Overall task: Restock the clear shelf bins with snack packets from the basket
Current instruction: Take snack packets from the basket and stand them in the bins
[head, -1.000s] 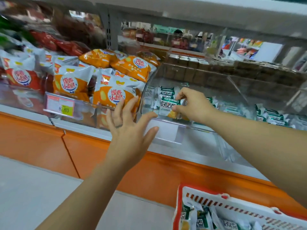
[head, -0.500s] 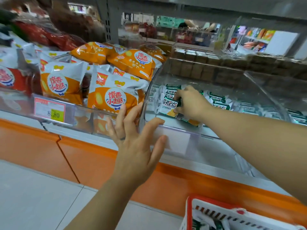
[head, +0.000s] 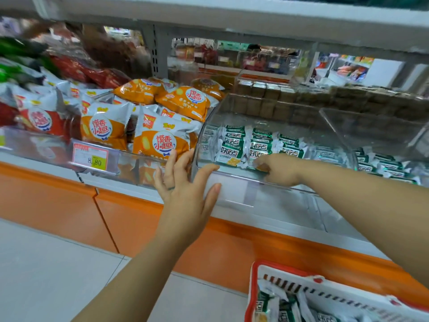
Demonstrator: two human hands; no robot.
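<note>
A clear shelf bin (head: 204,135) holds rows of green-and-white snack packets (head: 232,147) standing on edge. My right hand (head: 281,170) reaches over the front rim into the bin, and its curled fingers pinch the lower edge of a green packet (head: 260,151) at the front of a row. My left hand (head: 185,184) is spread open at the bin's front left corner, with the thumb on the front face and the fingers against the corner. The red-and-white basket (head: 255,275) at the bottom right holds more green packets (head: 278,307).
A bin of orange-and-white bags (head: 160,142) with a price tag (head: 90,156) stands to the left. Another clear bin with green packets (head: 383,163) is on the right, brown blocks (head: 301,105) behind. An orange shelf base (head: 139,217) runs below and a shelf board (head: 209,15) hangs overhead.
My right hand has dropped lower and nearer the bin's front with its packet. My left hand has closed in on the bin's corner and now touches it.
</note>
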